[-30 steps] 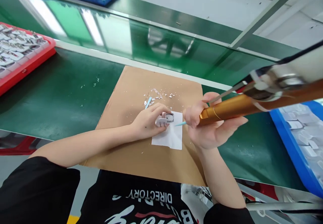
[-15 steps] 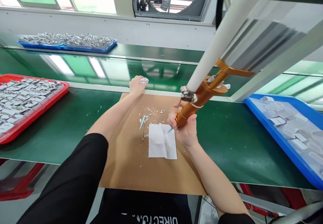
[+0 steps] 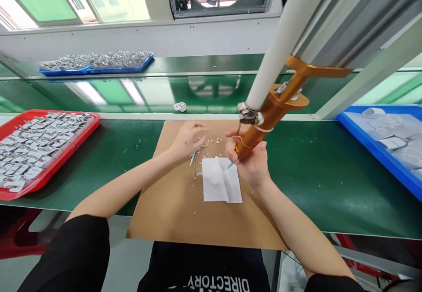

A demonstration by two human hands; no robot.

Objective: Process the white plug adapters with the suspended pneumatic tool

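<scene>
My left hand (image 3: 188,141) hovers over the brown board (image 3: 165,213), fingers apart and blurred, holding nothing I can see. Beyond it, a small white piece (image 3: 180,106) lies on the green belt (image 3: 145,94). Palm up, my right hand (image 3: 252,167) is closed around the lower end of an orange metal cylinder (image 3: 260,129), thumb on one side and fingers on the other. The cylinder hangs slanted, with a white hose (image 3: 280,50) clamped beside it. Light-blue pointed tips show below the right hand and near the left hand. A white folded paper (image 3: 216,182) lies beneath.
On the left, a red tray (image 3: 94,123) carries rows of small white and metal parts. A blue tray (image 3: 379,151) of white casings stands on the right. Blue trays (image 3: 145,63) heaped with metal pieces sit behind the belt. White crumbs litter the board.
My left hand has let go of the small white piece on the belt and drawn back over the board. My right hand stays at the orange cylinder. The view has shifted slightly.
</scene>
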